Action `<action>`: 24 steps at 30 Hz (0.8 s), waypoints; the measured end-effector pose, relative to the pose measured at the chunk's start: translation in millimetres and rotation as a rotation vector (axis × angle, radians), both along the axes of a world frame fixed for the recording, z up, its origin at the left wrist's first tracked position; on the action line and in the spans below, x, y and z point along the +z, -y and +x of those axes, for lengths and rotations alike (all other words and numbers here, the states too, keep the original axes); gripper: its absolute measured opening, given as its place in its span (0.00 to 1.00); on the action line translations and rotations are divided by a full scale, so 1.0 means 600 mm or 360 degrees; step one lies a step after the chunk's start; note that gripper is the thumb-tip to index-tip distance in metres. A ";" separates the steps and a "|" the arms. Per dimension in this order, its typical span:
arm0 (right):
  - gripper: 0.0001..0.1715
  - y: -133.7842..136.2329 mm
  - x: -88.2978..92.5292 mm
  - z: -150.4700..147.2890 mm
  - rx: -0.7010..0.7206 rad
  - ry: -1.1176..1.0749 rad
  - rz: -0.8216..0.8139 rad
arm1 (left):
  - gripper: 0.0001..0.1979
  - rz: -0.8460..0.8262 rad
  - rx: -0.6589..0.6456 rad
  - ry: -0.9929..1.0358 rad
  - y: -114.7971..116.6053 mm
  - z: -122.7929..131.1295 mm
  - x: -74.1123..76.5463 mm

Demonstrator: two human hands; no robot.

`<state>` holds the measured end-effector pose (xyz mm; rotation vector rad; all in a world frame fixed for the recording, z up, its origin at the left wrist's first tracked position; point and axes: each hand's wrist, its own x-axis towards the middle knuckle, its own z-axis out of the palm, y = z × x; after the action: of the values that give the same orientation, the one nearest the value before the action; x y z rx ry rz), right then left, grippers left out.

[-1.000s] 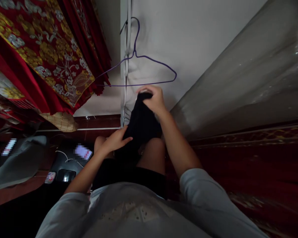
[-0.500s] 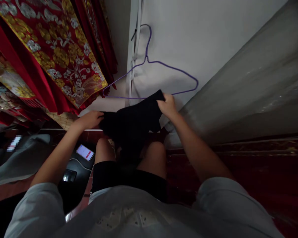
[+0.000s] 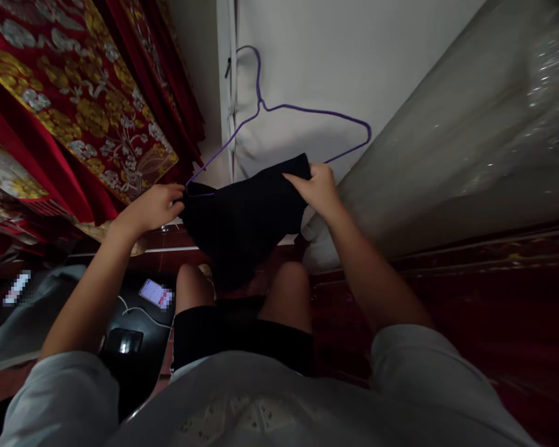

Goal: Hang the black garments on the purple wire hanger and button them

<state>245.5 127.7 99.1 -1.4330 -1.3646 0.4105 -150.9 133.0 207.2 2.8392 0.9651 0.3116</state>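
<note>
A black garment is stretched between my two hands above my knees; its exact kind is hard to make out in the dark. My left hand pinches its left top corner, right at the left end of a purple hanger. My right hand grips the upper right corner, thumb lying on the front of the cloth. By its hook the hanger hangs from a white strip on the wall. Most of the hanger's bottom bar is hidden behind the garment, while a short piece shows at the left.
Red cloths with gold and silver embroidery hang at the left. Plastic-wrapped material leans at the right. Low at the left, a lit phone, a white cable and a dark shiny object lie on a black surface.
The garment's left corner and my left hand have risen to the hanger's left end. My right hand has moved up slightly. The hanger has tilted, and the view has shifted a little.
</note>
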 end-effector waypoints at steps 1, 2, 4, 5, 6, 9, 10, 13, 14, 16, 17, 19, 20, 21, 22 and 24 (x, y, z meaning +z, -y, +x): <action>0.20 -0.003 0.000 -0.004 0.0012 -0.0017 -0.0037 | 0.11 0.0037 0.0030 0.0032 0.001 0.000 0.007; 0.20 -0.005 -0.001 -0.012 0.0034 -0.0052 -0.0079 | 0.11 0.0084 0.0057 0.0105 -0.001 0.004 0.014; 0.19 -0.002 -0.007 -0.038 0.0108 -0.0157 -0.0149 | 0.10 0.0161 0.0089 0.0317 -0.010 0.025 0.028; 0.18 0.004 -0.010 -0.053 0.0154 -0.0202 -0.0172 | 0.11 0.0175 0.0099 0.0428 -0.017 0.040 0.032; 0.18 0.011 -0.011 -0.068 0.0202 -0.0227 -0.0184 | 0.12 0.0172 0.0111 0.0531 -0.025 0.057 0.034; 0.15 0.039 -0.002 -0.086 0.0340 -0.0140 -0.0069 | 0.22 0.0088 0.0160 0.0735 -0.050 0.099 0.028; 0.14 0.046 0.006 -0.080 0.0341 -0.0082 0.0031 | 0.25 0.0058 0.0174 0.0757 -0.058 0.107 0.025; 0.21 0.059 0.040 -0.030 0.0055 0.0001 0.0339 | 0.29 0.0023 0.0173 0.0702 -0.077 0.110 0.017; 0.23 0.059 0.051 -0.010 -0.0102 -0.0006 0.0387 | 0.29 0.0035 0.0158 0.0660 -0.081 0.108 0.017; 0.23 0.056 0.071 0.024 -0.0354 -0.0035 0.0407 | 0.29 0.0068 0.0110 0.0575 -0.085 0.105 0.020; 0.22 0.054 0.079 0.035 -0.0433 -0.0046 0.0419 | 0.29 0.0082 0.0086 0.0537 -0.087 0.106 0.022; 0.19 0.052 0.094 0.044 -0.0508 -0.0052 0.0487 | 0.29 0.0105 0.0055 0.0486 -0.088 0.109 0.025; 0.17 0.052 0.101 0.043 -0.0513 -0.0047 0.0531 | 0.27 0.0113 0.0057 0.0479 -0.089 0.111 0.026; 0.14 0.053 0.108 0.041 -0.0504 -0.0044 0.0567 | 0.26 0.0118 0.0075 0.0492 -0.090 0.111 0.027; 0.09 0.053 0.114 0.039 -0.0483 -0.0046 0.0583 | 0.23 0.0123 0.0105 0.0525 -0.093 0.108 0.027; 0.10 0.053 0.122 0.038 -0.0395 -0.0089 0.0524 | 0.17 0.0125 0.0184 0.0633 -0.101 0.096 0.025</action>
<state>268.2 95.8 172.4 -1.2846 -1.1313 0.0594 -93.3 193.7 222.5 2.6367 1.0452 0.9028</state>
